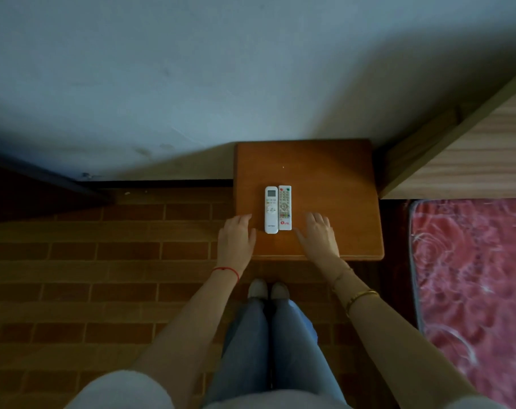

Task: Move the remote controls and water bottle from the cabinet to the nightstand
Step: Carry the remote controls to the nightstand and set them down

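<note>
Two white remote controls lie side by side, touching, on the brown wooden nightstand point(333, 178). The left remote point(271, 210) has a small screen at its top; the right remote point(285, 208) has coloured buttons. My left hand point(236, 240) rests at the nightstand's left front corner, just left of the remotes, fingers apart and holding nothing. My right hand point(318, 236) lies flat on the top just right of the remotes, also holding nothing. No water bottle or cabinet is in view.
A pale wall point(191, 84) stands directly behind the nightstand. A bed with a wooden headboard point(472, 143) and red patterned mattress point(472, 276) is to the right. Brick-patterned floor point(88, 261) spreads to the left. My legs and feet point(268, 290) stand before the nightstand.
</note>
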`<action>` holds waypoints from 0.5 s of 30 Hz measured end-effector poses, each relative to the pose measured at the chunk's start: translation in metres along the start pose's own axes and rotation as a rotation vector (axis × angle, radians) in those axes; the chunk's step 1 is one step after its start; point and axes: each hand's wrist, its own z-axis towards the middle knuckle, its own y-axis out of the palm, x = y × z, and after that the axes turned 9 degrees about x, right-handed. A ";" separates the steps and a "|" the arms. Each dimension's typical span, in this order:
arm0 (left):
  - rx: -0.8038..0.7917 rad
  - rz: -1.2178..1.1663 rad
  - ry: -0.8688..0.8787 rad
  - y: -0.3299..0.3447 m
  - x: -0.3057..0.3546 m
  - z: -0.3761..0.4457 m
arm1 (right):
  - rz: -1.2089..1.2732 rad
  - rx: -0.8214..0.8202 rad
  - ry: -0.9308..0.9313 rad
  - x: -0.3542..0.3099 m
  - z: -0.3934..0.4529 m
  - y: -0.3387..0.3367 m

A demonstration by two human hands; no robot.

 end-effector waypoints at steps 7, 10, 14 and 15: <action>0.031 0.038 0.052 -0.125 0.024 -0.037 | 0.014 0.068 -0.118 -0.041 -0.066 -0.097; 0.036 0.031 0.065 -0.169 0.032 -0.057 | 0.052 0.107 -0.162 -0.056 -0.090 -0.130; 0.098 0.003 0.066 -0.211 0.042 -0.082 | 0.075 0.159 -0.207 -0.075 -0.115 -0.164; 0.115 -0.004 0.063 -0.219 0.044 -0.088 | 0.077 0.163 -0.211 -0.078 -0.121 -0.170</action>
